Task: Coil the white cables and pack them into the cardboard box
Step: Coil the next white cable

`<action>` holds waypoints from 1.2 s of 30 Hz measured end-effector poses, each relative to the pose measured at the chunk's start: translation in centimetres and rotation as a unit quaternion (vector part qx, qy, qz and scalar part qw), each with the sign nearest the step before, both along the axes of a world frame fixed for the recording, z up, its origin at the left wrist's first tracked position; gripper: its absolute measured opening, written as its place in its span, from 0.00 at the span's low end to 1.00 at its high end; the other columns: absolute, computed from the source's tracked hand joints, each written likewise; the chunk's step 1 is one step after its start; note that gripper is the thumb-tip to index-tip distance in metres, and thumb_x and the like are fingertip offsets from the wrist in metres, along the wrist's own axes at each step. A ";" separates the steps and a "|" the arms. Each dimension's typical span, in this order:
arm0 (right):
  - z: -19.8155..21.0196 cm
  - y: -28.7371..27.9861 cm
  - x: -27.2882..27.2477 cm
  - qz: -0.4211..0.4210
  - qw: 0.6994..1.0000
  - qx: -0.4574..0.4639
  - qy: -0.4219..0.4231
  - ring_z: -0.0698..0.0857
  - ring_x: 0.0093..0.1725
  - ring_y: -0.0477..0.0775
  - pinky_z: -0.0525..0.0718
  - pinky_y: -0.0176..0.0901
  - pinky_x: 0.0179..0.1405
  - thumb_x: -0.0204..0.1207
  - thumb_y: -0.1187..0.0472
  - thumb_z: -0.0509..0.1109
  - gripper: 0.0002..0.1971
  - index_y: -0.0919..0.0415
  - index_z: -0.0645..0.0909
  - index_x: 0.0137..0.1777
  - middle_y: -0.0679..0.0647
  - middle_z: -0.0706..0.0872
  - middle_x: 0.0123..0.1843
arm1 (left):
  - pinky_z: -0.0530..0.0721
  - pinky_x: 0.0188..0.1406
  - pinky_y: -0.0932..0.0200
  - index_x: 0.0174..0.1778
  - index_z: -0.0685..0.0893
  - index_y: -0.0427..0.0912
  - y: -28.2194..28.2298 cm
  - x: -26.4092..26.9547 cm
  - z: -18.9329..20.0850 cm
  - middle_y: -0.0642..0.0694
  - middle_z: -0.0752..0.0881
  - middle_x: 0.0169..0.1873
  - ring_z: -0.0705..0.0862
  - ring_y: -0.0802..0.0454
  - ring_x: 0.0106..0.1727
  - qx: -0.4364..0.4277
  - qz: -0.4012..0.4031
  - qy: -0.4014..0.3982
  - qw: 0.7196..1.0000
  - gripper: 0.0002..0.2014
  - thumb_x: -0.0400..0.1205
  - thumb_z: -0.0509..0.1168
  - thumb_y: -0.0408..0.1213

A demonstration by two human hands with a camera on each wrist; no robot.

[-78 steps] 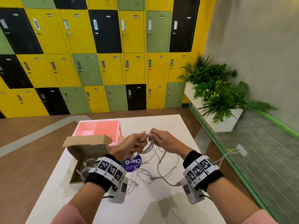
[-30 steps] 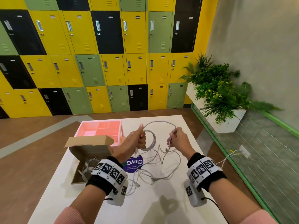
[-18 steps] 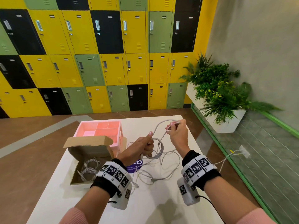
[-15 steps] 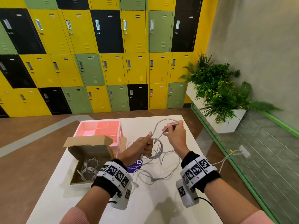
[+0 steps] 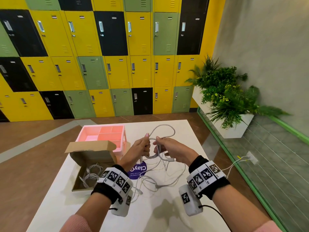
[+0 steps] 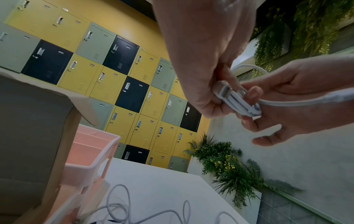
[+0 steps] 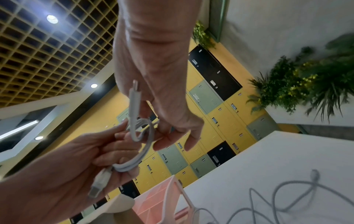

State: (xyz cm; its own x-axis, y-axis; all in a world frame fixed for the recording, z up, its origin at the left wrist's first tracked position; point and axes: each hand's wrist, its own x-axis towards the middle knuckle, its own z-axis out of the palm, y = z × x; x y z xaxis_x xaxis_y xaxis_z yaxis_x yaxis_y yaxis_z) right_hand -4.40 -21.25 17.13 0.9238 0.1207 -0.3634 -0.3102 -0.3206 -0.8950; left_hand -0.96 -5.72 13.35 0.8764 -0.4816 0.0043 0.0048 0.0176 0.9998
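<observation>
Both hands are closed on one white cable (image 5: 164,131): its coil is gripped in the left hand (image 5: 139,148), touching the right hand (image 5: 173,149). One last loop is pinched there, arching away above both fists; the cardboard box (image 5: 93,158) lies left, nearer the left hand.

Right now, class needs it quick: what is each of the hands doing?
Left hand: closed, gripping the white cable coil.
Right hand: closed, pinching the same coil's loops.

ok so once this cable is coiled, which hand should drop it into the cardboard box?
Left, probably. The left hand already grips the coiled cable in its grip and sits nearer the cardboard box, open on the table's left. The right hand only feeds the loose end.
</observation>
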 end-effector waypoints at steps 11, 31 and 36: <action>-0.3 -0.5 -0.5 0.006 0.994 -0.064 -0.084 0.84 0.41 0.52 0.87 0.38 0.41 0.73 0.70 0.74 0.20 0.69 0.75 0.64 0.62 0.80 0.58 | 0.65 0.23 0.69 0.33 0.64 0.47 0.0 0.4 0.1 0.55 0.63 0.24 0.61 0.61 0.24 0.002 0.038 -0.021 0.999 0.18 0.88 0.52 0.49; 3.8 0.9 -0.7 0.238 0.886 -0.329 -0.223 0.80 0.45 0.48 0.79 0.41 0.46 0.75 0.68 0.69 0.07 0.60 0.85 0.50 0.52 0.86 0.46 | 0.78 0.29 0.60 0.44 0.75 0.33 -0.3 1.1 -0.9 0.37 0.75 0.32 0.78 0.47 0.32 0.038 0.109 -0.086 0.990 0.23 0.89 0.49 0.50; 4.8 -0.2 -0.6 0.198 0.930 -0.146 -0.274 0.84 0.46 0.52 0.83 0.44 0.50 0.75 0.74 0.69 0.08 0.60 0.81 0.43 0.61 0.88 0.49 | 0.72 0.31 0.59 0.47 0.77 0.32 0.3 1.5 -1.6 0.46 0.74 0.27 0.73 0.57 0.28 0.033 0.117 -0.071 0.990 0.22 0.89 0.50 0.49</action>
State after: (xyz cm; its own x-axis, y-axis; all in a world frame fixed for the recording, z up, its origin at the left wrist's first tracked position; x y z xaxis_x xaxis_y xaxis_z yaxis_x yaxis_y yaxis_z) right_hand -5.05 -21.47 21.90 0.8845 0.4601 0.0771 0.3598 -0.5676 -0.7405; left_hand 0.52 -5.46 11.72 0.9571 -0.2683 0.1097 -0.1315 -0.0647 0.9892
